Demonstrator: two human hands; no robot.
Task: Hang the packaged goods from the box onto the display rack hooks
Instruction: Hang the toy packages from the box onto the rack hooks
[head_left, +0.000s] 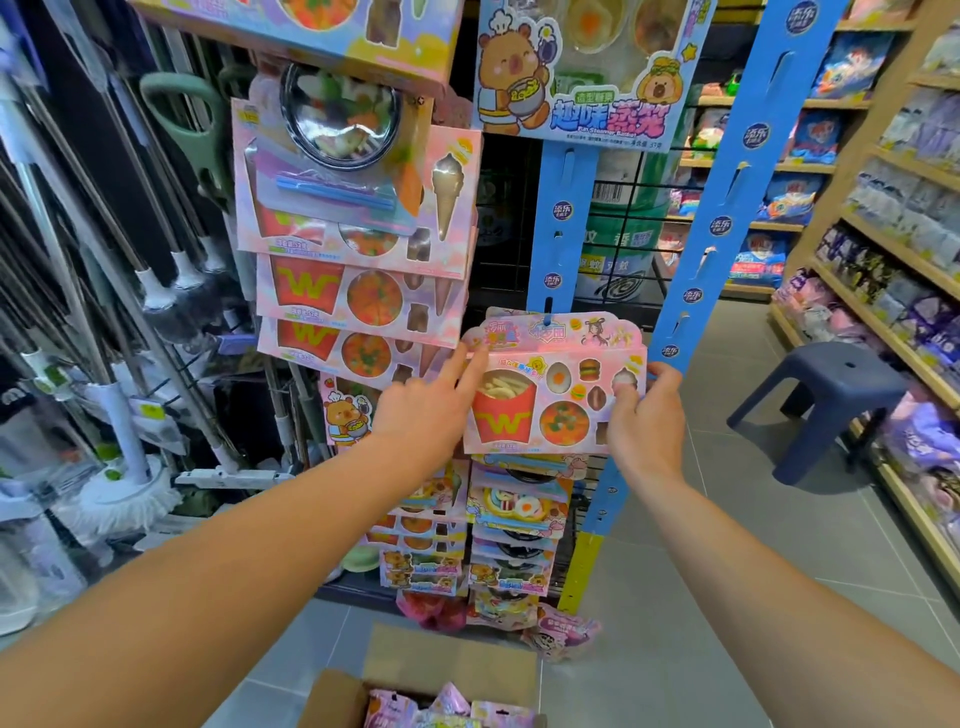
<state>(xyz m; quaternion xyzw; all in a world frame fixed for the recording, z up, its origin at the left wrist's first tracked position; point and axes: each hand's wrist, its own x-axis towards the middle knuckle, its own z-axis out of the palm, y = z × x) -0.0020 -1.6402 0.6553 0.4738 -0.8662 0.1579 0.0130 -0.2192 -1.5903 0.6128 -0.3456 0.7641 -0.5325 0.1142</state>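
Left of the blue display strip (563, 218), mops (124, 415) crowd the wall and pink toy-food packs (358, 301) hang stacked. A navy stool (826, 400) sits to its right; the open cardboard box (332, 696) lies below on the floor. The held pack (550, 384) sits flat against the strip's lower part, long axis level, top edge up. Right hand (649, 415) pinches its right edge; left hand (421, 410) touches its top-left corner with an extended finger.

Landmark: blue slotted cardboard display strip (558, 228). Left of it, stacked pink toy-food packages (358, 291) crowd the hooks. Below it, further hanging packages (514, 509) block access. Right of it, grey floor tiles (727, 545) lie open up to a dark blue plastic stool (826, 395).
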